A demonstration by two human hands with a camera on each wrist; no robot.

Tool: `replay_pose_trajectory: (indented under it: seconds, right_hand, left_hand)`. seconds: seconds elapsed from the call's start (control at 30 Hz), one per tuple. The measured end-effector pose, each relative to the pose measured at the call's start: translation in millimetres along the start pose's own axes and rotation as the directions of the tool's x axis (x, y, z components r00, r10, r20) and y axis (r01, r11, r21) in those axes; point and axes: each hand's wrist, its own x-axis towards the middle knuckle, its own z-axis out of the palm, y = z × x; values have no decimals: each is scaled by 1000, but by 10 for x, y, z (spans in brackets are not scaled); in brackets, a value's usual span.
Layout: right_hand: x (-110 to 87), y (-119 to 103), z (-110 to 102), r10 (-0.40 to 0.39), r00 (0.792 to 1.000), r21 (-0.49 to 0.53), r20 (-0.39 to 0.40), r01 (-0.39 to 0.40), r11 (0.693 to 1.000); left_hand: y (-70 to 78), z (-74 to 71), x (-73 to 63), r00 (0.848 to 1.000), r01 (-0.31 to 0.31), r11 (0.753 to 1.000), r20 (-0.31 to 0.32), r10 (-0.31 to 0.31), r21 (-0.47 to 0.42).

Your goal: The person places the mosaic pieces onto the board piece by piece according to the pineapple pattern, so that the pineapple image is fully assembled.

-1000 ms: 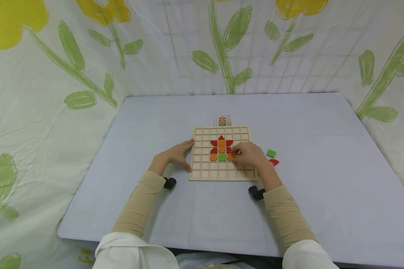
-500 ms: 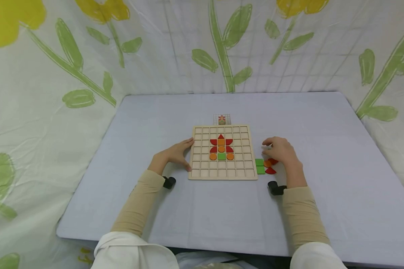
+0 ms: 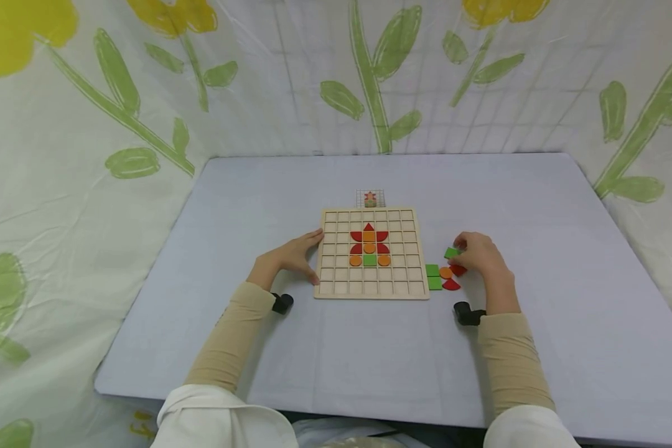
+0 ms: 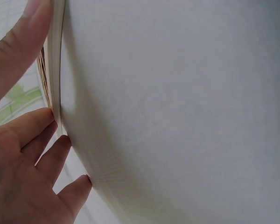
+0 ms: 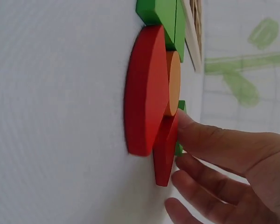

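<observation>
A square wooden grid board (image 3: 341, 288) lies flat on the table. On it stand red pieces, orange squares and discs, and a green square (image 3: 369, 260). My left hand (image 3: 288, 256) rests at the board's left edge, thumb and fingers spread against it; the left wrist view shows the fingertips (image 4: 65, 140) at the rim. Right of the board, my right hand (image 3: 481, 254) has thumb and fingers about a loose green square (image 3: 452, 252), just over a red quarter-round piece (image 5: 164, 158). Whether they pinch the square is hidden behind the thumb (image 5: 200, 137).
Two green squares (image 3: 434, 277) lie against the board's right edge. Beside them are an orange disc (image 3: 445, 272) and another red quarter-round piece (image 3: 451, 284). A small pattern card (image 3: 371, 198) lies behind the board. A flower-printed curtain (image 3: 285, 93) hangs beyond the table.
My right hand has moved right, away from the orange disc on the board, to the loose pieces, then slightly farther to the green square. The left hand stays at the board's edge.
</observation>
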Motion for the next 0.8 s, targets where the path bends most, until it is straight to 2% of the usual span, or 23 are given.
replay_pose_trajectory:
  seconds: [0.2,0.5,0.8]
  right_hand:
    - [-18,7,-15,17,1000,-5,16,-17,1000]
    - [-41,-3,-9,-6,999,-62,-33,4,998]
    - [-56,-184,82,-43,996,-72,-75,38,997]
  left_hand:
    - [-7,4,5,1000,2,1000,-2,-2,-8]
    - [-3,9,13,1000,12,1000,2,-12,-12]
    - [-9,17,19,1000,23,1000,0,-23,-11]
